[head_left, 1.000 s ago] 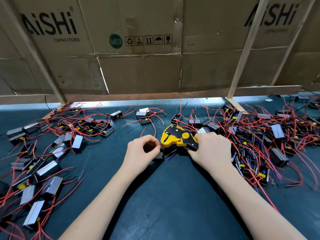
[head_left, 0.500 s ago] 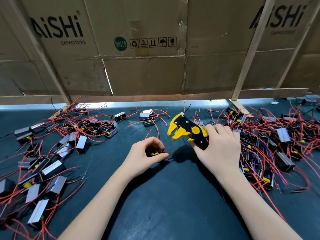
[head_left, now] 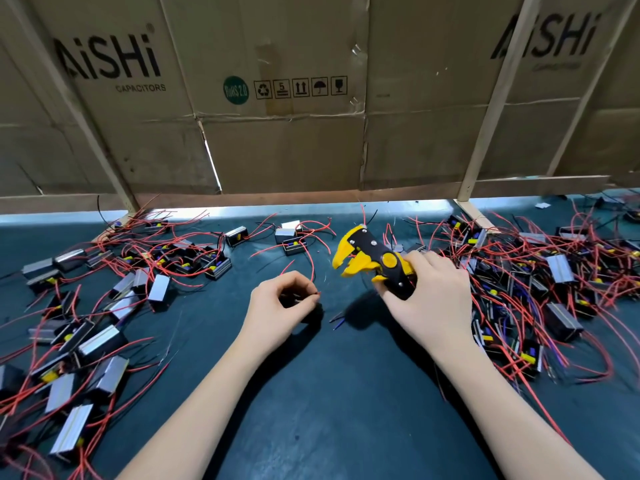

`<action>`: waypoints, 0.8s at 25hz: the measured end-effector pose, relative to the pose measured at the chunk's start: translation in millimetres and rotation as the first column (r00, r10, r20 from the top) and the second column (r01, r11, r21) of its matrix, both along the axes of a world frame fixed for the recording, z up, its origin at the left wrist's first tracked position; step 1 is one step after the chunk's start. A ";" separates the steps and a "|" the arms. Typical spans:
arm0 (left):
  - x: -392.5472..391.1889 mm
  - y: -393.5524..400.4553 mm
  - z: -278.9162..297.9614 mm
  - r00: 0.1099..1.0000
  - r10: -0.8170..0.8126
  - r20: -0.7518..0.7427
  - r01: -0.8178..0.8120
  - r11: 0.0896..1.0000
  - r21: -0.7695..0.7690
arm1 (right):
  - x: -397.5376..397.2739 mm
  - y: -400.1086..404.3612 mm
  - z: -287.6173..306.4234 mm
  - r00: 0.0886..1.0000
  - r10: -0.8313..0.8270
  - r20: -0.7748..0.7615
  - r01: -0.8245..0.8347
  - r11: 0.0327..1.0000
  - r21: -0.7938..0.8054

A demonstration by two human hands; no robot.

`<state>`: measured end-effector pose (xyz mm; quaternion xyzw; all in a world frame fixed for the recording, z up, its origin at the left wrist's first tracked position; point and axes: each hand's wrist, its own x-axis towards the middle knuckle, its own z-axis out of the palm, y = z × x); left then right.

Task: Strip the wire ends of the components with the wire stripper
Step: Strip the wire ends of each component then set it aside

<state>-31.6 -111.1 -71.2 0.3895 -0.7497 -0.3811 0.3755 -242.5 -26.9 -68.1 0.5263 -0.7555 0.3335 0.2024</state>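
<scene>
Head view: wire stripper [head_left: 374, 263] is gripped clear by right hand [head_left: 433, 303]; left hand [head_left: 277, 306] fingers [head_left: 306, 299] are pinched on a red wire end [head_left: 313, 271], probably for feeding.

Operator's body as I see it: left hand [head_left: 282, 306] and right hand [head_left: 433, 299], both ungloved, forearms bare to the frame edge; no sleeves, rings or wristbands visible.

A dark teal counter [head_left: 311, 427] fills the lower frame. Behind it, flattened cardboard boxes [head_left: 284, 147] printed "AiSHi CAPACITORS" form a wall across the upper frame, braced by pale wooden slats [head_left: 491, 98]. Bright light shows through the gap [head_left: 277, 210] beneath the cardboard.
</scene>
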 end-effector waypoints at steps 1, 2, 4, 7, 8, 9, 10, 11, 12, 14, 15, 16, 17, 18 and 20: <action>0.5 -0.5 0.2 1.000 0.007 0.002 -0.007 1.000 -0.002 | -2.4 0.2 0.3 1.000 -0.019 0.014 0.019 1.000 -0.008; 1.5 -1.1 0.2 1.000 0.014 0.008 -0.014 1.000 -0.010 | -4.1 0.7 0.2 0.999 -0.038 0.020 0.038 0.999 -0.013; 2.2 -1.2 0.3 0.999 0.024 0.027 -0.023 0.999 -0.042 | -5.9 1.4 -0.6 0.998 -0.069 0.013 0.069 0.998 -0.004; -0.6 0.9 -0.5 0.995 0.053 0.079 -0.045 0.994 -0.104 | -5.1 0.8 -2.2 0.997 -0.073 -0.005 0.073 0.997 -0.003; -2.4 1.2 -1.2 0.992 0.067 0.108 -0.053 0.990 -0.128 | -4.8 0.5 -2.6 0.997 -0.072 -0.006 0.072 0.997 -0.007; -3.7 1.1 -2.1 0.988 0.080 0.134 -0.060 0.988 -0.144 | -4.4 0.4 -2.9 0.997 -0.074 -0.005 0.074 0.997 -0.008; -4.5 1.1 -2.9 0.985 0.087 0.150 -0.065 0.987 -0.150 | -4.1 0.4 -3.1 0.997 -0.073 -0.004 0.073 0.997 -0.001; -4.7 1.1 -3.7 0.983 0.089 0.160 -0.064 0.986 -0.153 | -3.9 0.2 -3.2 0.997 -0.071 -0.002 0.071 0.997 0.008; -4.4 1.4 -4.4 0.982 0.085 0.169 -0.057 0.985 -0.165 | -4.1 0.1 -3.5 0.998 -0.069 0.001 0.069 0.998 0.015; -3.6 2.1 -3.9 0.978 0.080 0.191 -0.031 0.968 -0.248 | -4.6 0.2 -3.9 0.998 -0.068 0.008 0.068 0.997 0.020; -2.1 2.2 -2.4 0.976 0.081 0.200 -0.018 0.954 -0.300 | -4.7 0.1 -3.8 0.998 -0.068 0.008 0.068 0.998 0.020; 0.3 1.3 -0.1 0.971 0.086 0.224 -0.003 0.937 -0.348 | -4.9 0.1 -3.8 0.998 -0.068 0.008 0.067 0.997 0.022; 3.5 -0.7 2.4 0.959 0.093 0.267 0.023 0.916 -0.401 | -5.1 0.2 -3.9 0.998 -0.068 0.008 0.068 0.997 0.024; 6.8 -3.6 4.7 0.941 0.095 0.324 0.065 0.890 -0.451 | -5.3 0.5 -4.0 0.998 -0.067 0.008 0.067 0.998 0.024; 12.2 -7.5 7.3 0.903 0.038 0.428 0.187 0.862 -0.471 | -5.7 0.8 -4.2 0.998 -0.061 0.012 0.061 0.998 0.021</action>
